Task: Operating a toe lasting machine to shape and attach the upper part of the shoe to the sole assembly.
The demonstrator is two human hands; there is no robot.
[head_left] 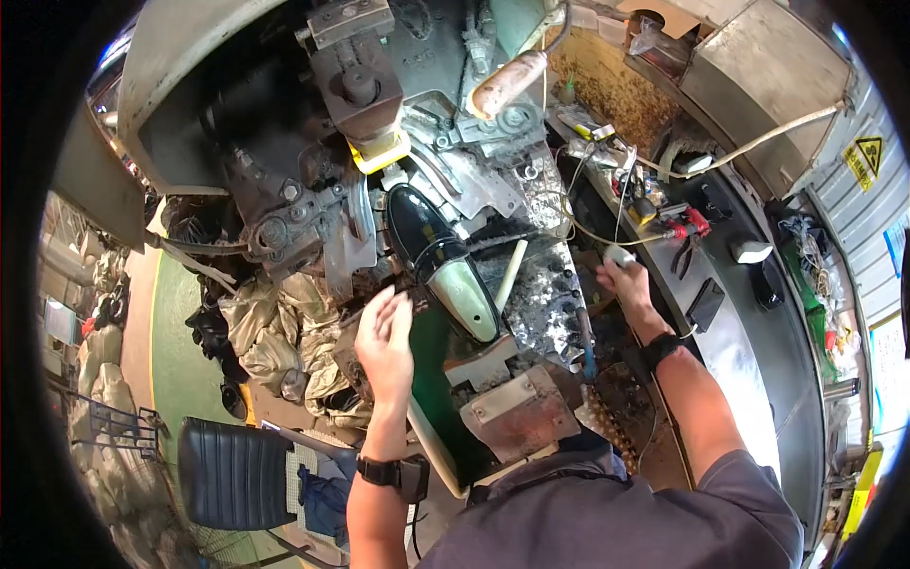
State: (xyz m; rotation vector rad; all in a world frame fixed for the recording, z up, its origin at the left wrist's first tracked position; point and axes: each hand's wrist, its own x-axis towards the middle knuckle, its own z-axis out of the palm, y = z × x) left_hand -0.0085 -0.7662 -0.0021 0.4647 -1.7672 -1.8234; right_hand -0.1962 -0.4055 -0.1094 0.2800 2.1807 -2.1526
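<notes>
A glossy black shoe upper [417,226] sits in the middle of a grimy metal machine [349,213], its toe pointing away from me. Its near end shows a pale green last [464,296] with a small hole. Just left of the last, my left hand [384,346] is raised with its fingers apart, holding nothing and apart from the shoe. To the right, beside the bench edge, my right hand [627,284] is closed round a small pale rounded object [619,255]; its kind is unclear. A pale stick-like piece [512,273] stands beside the last.
Above the shoe is a press head with a yellow block [381,152]; a worn hanging handle [509,83] is further right. The right bench holds pliers [681,258], a red-handled tool [692,224] and a phone [704,305]. A black chair [232,472] stands lower left.
</notes>
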